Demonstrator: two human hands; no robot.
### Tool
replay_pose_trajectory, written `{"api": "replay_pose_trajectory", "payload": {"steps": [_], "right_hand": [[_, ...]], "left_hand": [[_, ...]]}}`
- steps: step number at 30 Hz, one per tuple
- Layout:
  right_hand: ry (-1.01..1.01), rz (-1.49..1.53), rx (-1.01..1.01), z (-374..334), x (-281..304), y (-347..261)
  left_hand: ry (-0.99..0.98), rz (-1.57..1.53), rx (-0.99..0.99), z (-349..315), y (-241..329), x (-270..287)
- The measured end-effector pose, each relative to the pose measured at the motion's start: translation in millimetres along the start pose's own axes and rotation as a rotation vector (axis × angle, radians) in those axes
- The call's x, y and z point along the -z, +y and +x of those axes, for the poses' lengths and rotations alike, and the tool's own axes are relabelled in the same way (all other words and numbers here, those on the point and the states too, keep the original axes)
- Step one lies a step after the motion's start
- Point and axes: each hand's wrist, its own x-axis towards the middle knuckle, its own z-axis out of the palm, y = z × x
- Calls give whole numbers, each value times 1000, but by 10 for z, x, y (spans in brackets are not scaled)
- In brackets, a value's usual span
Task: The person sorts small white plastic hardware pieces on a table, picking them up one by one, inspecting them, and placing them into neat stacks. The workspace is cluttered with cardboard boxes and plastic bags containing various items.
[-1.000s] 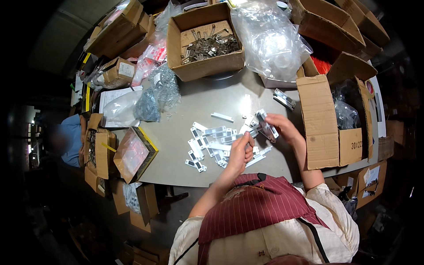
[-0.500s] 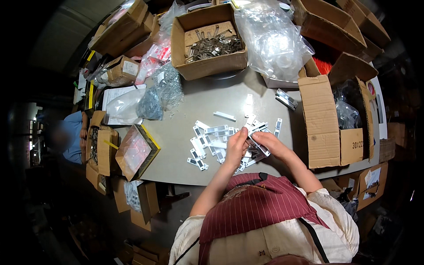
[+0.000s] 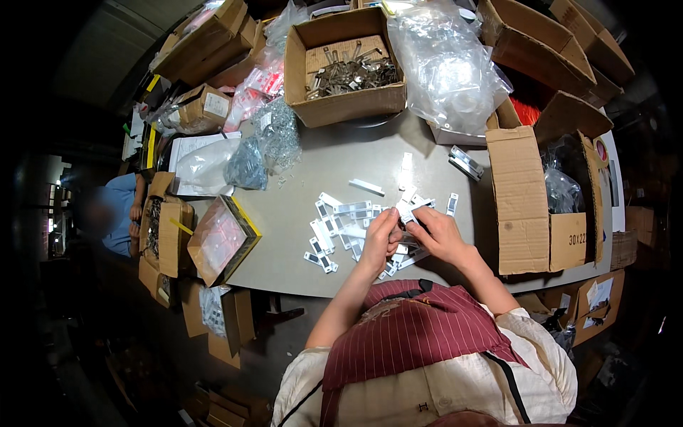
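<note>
A narrow white plastic part (image 3: 406, 213) is held between both my hands, above a loose pile of similar parts. My left hand (image 3: 380, 240) is closed, its thumb and fingertips at the part's left side. From the right, my right hand (image 3: 440, 234) pinches the part with thumb and fingers. My fingers cover much of it. Under and left of the hands lie several white strip-shaped parts (image 3: 352, 208), some with dark rectangular windows. One white strip (image 3: 366, 187) lies apart behind the pile.
An open carton of metal clips (image 3: 345, 107) stands at the back, beside clear plastic bags (image 3: 448, 71). Metal-and-white parts (image 3: 466, 163) lie right of centre. A tall open carton (image 3: 523, 206) borders the right, a yellow-edged box (image 3: 224, 238) the left. Another person (image 3: 119, 213) is at far left.
The held part has turned: its white face now shows at my fingertips, where a longer, darker edge slanted between the hands before. The whole view has shifted slightly.
</note>
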Motion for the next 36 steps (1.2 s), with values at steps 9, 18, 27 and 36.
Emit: {"api": "replay_pose_trajectory", "payload": {"steps": [9,18,27,36], "right_hand": [[-17,69,-104,-29,-15,29],[-263,943,-369,-52,24,207],[-106,1078,-552,-74,-147,202],[167,1163,-720,83,-65,-96]], "left_hand": [[-57,60,-133,17,-91,-62],[-74,894,-539,20,104,62],[50,707,-749,-121,42,-153],[-252,-311,-268,-45,-130,3]]}}
